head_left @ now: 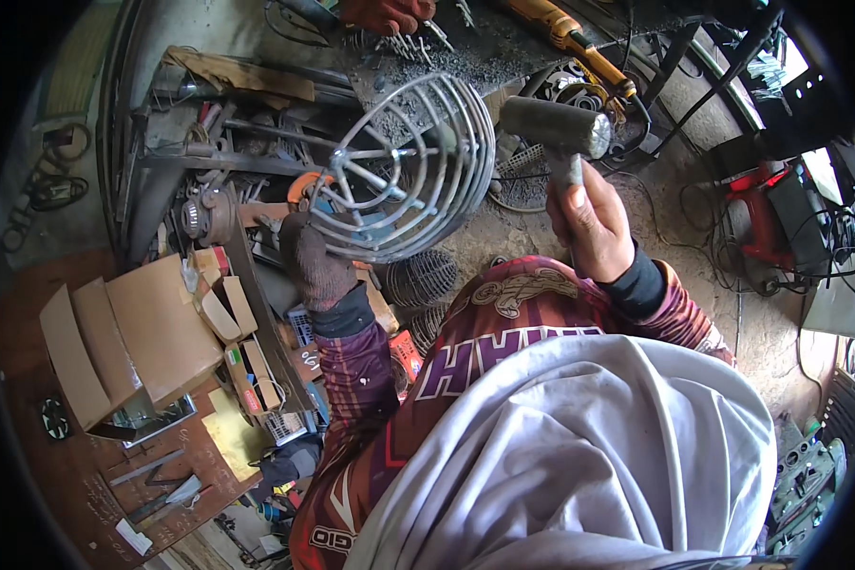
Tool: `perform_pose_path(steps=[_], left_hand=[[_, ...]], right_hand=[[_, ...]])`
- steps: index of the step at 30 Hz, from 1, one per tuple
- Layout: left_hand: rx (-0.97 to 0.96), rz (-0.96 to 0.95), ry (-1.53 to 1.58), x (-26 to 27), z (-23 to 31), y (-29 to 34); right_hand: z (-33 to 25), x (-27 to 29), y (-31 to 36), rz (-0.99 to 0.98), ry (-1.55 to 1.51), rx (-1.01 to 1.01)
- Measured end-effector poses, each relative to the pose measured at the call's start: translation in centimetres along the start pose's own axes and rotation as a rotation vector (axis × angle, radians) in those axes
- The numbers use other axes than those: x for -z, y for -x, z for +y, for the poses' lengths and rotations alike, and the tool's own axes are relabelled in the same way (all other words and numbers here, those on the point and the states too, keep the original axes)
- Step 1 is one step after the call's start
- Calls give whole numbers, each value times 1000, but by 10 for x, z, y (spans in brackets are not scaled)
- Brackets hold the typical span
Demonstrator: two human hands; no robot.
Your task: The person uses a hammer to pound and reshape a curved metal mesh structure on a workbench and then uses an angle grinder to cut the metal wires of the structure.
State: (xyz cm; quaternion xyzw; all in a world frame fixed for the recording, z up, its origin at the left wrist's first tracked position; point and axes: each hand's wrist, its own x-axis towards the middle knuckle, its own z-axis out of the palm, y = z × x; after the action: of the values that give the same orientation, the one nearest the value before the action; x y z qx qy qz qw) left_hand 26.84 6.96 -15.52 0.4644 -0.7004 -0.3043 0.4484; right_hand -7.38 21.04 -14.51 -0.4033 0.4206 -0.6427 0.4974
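Now, left hand: the gloved left hand (315, 269), left of centre in the frame, is closed on the lower rim of a wire fan guard (404, 166) and holds it up, tilted.
Right hand: the bare right hand (589, 223), right of centre, is wrapped tight round the handle of a hammer (556, 128), thumb along the shaft.
Hammer: its dark cylindrical head lies level, just beside the right edge of the fan guard; whether the two touch cannot be told.
Fan guard: a domed grey cage of concentric wire rings and spokes, in the upper centre of the frame, its open side turned towards the lower left.
Below the guard: two more round wire guards (423, 277) lie stacked on the ground, just beneath the raised one.
Lower left: an open cardboard box (128, 337) rests on a brown table (43, 456), with small packets beside it.
Upper right: a yellow power tool (565, 33) lies on a dark table.
Far right: a red machine (755, 214) sits on the floor among black cables.
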Motion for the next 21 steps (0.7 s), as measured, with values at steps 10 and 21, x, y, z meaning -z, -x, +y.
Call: perform_pose_path(steps=[10,21], left_hand=[[292,120,1005,-16,-4,1],[163,-155,1359,-1,-33,-6]], right_hand=[[-16,-12,-8,-182,70,52],[-50,-22,-9,-212,-199,82]])
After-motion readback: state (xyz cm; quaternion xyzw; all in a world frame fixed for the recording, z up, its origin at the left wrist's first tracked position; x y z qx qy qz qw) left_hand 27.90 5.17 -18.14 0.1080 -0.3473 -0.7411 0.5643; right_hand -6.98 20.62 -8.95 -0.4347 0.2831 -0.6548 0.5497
